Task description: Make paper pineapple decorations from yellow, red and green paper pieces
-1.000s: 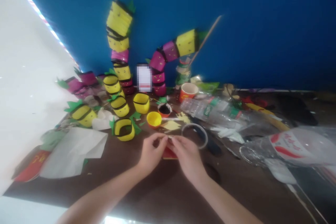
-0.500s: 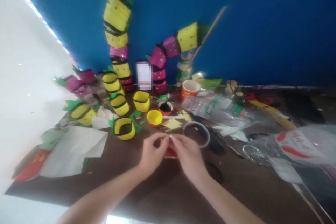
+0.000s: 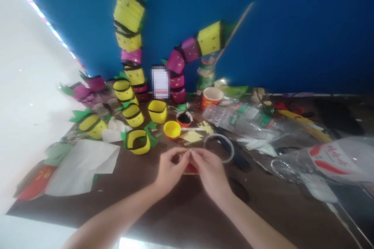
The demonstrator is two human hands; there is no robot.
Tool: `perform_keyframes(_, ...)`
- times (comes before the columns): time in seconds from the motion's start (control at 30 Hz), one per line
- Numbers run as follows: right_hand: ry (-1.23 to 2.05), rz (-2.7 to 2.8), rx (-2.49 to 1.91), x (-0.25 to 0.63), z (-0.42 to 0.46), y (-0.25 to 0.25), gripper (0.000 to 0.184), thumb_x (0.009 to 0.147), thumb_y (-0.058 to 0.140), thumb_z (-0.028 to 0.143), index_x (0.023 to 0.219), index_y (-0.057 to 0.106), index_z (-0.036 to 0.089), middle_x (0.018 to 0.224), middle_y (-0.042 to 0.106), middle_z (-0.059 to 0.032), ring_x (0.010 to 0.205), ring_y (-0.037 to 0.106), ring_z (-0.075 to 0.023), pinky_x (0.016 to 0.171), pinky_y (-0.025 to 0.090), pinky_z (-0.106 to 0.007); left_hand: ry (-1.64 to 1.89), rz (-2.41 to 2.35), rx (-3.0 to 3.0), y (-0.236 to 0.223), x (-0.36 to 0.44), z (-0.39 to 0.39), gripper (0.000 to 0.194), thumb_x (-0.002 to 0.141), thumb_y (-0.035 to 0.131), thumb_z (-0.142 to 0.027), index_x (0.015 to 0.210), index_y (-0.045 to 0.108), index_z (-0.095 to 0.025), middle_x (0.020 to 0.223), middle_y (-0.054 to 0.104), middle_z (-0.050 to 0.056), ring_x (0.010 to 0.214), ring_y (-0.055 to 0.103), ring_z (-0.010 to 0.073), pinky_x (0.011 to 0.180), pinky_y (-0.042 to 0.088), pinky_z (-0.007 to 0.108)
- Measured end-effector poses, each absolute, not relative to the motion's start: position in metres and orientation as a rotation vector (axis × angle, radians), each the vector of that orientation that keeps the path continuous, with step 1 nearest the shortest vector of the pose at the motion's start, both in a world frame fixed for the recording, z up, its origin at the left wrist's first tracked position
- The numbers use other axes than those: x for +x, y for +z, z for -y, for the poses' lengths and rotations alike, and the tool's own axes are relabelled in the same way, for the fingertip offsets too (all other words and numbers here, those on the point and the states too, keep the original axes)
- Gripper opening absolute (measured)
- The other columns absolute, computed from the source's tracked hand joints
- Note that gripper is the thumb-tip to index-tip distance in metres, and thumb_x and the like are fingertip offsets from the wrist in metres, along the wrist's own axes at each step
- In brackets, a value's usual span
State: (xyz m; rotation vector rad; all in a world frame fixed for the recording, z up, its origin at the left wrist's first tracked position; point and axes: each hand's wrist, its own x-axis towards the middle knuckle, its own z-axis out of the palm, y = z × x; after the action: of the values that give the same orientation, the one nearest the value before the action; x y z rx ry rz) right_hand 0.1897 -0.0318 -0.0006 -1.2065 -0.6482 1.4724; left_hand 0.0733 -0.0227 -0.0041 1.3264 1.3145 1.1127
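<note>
My left hand (image 3: pixel 172 167) and my right hand (image 3: pixel 210 169) meet fingertip to fingertip over the dark table. Both are closed in a pinch on a tiny whitish piece (image 3: pixel 190 150), too small and blurred to name. Just below the fingers lies a red object (image 3: pixel 190 169), mostly hidden by them. A clear ring, like a roll of tape (image 3: pixel 230 151), sits right behind my right hand. Beyond the fingertips are a small yellow cup (image 3: pixel 172 129), a pale yellow diamond-shaped piece (image 3: pixel 191 136) and a small cup with dark stuff inside (image 3: pixel 184 118).
Yellow painted cups (image 3: pixel 138 142) with green leaves stand at left, near a white paper sheet (image 3: pixel 84 167). Stacked yellow and purple cups (image 3: pixel 128 41) rise against the blue wall (image 3: pixel 187 0). Clear plastic bottles (image 3: pixel 239 116), a paper cup (image 3: pixel 212 98) and a large bottle (image 3: pixel 339 159) lie or stand at right.
The hands stay joined in nearly the same place. Less of the whitish piece shows between the fingertips now. The view has shifted slightly.
</note>
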Motion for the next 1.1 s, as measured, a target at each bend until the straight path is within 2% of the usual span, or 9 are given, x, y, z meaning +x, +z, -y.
perform_keyframes(0.27,1.448,0.663,-1.158,0.193,0.033,-0.005,0.02,0.067,0.071,0.034,0.077,0.065,0.017,0.077,0.07,-0.005,0.075,0.066,-0.0206,0.068,0.055,-0.034,1.101,-1.338,1.318,-0.006,0.073,0.022,0.022,0.075,0.058,-0.032,0.077,0.068,-0.013,0.059,0.061,0.001,0.052,0.049,0.0086,0.051,0.04,0.019)
perform_keyframes(0.5,1.391,0.794,-1.285,0.195,0.033,0.0,0.022,0.065,0.072,0.034,0.078,0.067,0.017,0.077,0.071,-0.0058,0.07,0.067,-0.0204,0.059,0.056,-0.031,1.104,-1.323,1.339,-0.01,0.073,0.021,0.022,0.075,0.058,-0.032,0.078,0.068,-0.013,0.062,0.063,0.001,0.055,0.05,0.0095,0.055,0.041,0.02)
perform_keyframes(0.67,1.315,0.839,-1.302,0.195,0.031,0.001,0.022,0.065,0.072,0.034,0.076,0.066,0.016,0.078,0.071,-0.0067,0.073,0.067,-0.0201,0.068,0.055,-0.033,1.092,-1.348,1.343,-0.009,0.073,0.02,0.022,0.075,0.057,-0.032,0.077,0.068,-0.013,0.062,0.063,0.002,0.055,0.051,0.01,0.055,0.042,0.02)
perform_keyframes(0.9,1.246,0.98,-1.32,0.196,0.029,0.0,0.018,0.067,0.068,0.033,0.075,0.064,0.018,0.079,0.069,-0.0053,0.075,0.065,-0.0187,0.072,0.052,-0.032,1.071,-1.356,1.383,-0.01,0.073,0.02,0.021,0.076,0.056,-0.031,0.079,0.068,-0.014,0.063,0.063,0.001,0.057,0.052,0.0105,0.055,0.041,0.02)
perform_keyframes(1.0,1.126,1.074,-1.273,0.202,0.026,0.0,0.01,0.07,0.065,0.028,0.07,0.061,0.018,0.086,0.066,-0.0058,0.083,0.062,-0.0183,0.078,0.049,-0.031,1.054,-1.377,1.445,-0.013,0.071,0.016,0.02,0.076,0.054,-0.03,0.079,0.067,-0.014,0.064,0.064,0.001,0.057,0.052,0.0105,0.056,0.041,0.02)
perform_keyframes(1.1,0.894,1.091,-1.261,0.217,0.022,0.004,0.008,0.073,0.06,0.027,0.072,0.058,0.02,0.091,0.061,-0.0058,0.086,0.059,-0.0182,0.076,0.048,-0.03,0.942,-1.448,1.573,-0.017,0.068,0.01,0.019,0.076,0.054,-0.029,0.077,0.067,-0.015,0.06,0.063,0.0,0.053,0.051,0.0103,0.052,0.037,0.019)
